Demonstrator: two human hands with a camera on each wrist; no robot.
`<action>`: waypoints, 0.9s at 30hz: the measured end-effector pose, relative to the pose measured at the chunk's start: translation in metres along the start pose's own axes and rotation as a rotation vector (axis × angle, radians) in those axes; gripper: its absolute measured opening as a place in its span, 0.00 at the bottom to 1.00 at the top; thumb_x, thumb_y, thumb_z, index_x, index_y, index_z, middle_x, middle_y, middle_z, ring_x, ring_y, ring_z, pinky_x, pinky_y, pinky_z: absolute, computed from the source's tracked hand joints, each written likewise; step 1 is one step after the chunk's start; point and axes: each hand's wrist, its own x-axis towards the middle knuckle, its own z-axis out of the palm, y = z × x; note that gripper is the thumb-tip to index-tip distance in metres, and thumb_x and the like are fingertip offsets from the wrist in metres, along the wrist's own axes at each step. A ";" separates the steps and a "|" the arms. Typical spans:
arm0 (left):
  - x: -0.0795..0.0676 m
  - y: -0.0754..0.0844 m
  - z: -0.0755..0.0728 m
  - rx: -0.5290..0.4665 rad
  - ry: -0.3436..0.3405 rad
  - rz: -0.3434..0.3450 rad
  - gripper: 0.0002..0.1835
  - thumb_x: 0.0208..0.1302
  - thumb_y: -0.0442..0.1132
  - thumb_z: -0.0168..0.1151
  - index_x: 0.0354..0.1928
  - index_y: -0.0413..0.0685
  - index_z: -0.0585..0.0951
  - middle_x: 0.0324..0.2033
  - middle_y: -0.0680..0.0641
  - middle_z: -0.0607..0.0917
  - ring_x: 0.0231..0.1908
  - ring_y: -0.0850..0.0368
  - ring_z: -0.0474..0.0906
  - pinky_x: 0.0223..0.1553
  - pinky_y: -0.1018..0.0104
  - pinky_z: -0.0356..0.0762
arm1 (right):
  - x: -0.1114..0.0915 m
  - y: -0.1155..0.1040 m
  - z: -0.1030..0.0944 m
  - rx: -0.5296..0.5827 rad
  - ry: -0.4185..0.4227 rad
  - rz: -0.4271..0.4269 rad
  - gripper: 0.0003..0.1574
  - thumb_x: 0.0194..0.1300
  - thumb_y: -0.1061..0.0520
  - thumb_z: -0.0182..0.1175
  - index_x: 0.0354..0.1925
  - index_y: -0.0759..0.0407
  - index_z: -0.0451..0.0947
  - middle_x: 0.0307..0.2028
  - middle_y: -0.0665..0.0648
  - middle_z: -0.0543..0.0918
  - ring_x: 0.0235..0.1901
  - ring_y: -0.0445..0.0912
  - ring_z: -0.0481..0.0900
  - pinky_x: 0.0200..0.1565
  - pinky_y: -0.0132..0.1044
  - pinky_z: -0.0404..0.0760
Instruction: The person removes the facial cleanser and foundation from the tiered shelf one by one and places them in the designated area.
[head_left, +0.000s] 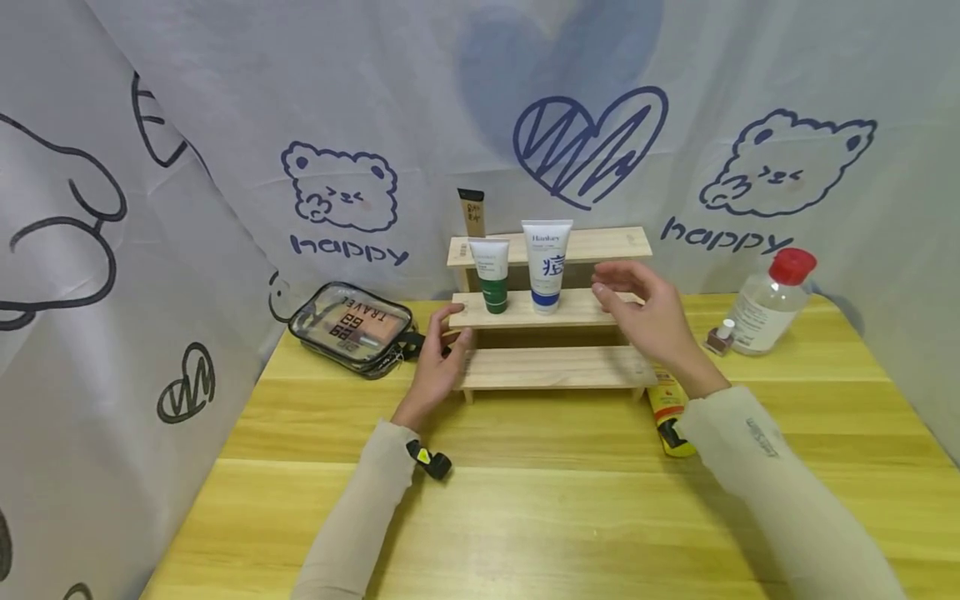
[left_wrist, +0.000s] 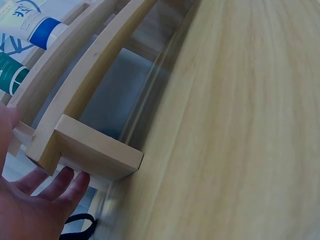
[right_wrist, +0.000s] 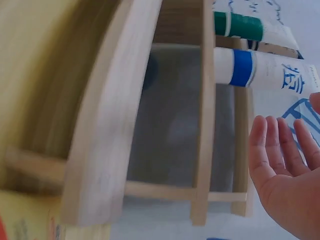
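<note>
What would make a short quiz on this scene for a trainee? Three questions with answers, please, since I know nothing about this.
1. True or false: the person's right hand is gripping the blue-and-white tube.
2. How many tubes stand on the middle step of the wooden rack?
3. In the head view, what lies on the table to the left of the rack?

Key:
1. False; that hand holds nothing and is to the right of the tube.
2. Two: the blue-and-white one and the green-and-white tube.
3. A clear pouch marked TRAVEL.
</note>
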 end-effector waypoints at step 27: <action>0.001 -0.002 0.000 0.003 0.002 0.013 0.25 0.87 0.44 0.55 0.80 0.58 0.66 0.73 0.37 0.70 0.68 0.32 0.78 0.67 0.39 0.77 | 0.039 -0.028 0.030 0.056 -0.023 0.032 0.29 0.82 0.55 0.63 0.75 0.59 0.73 0.71 0.62 0.80 0.71 0.56 0.79 0.75 0.52 0.77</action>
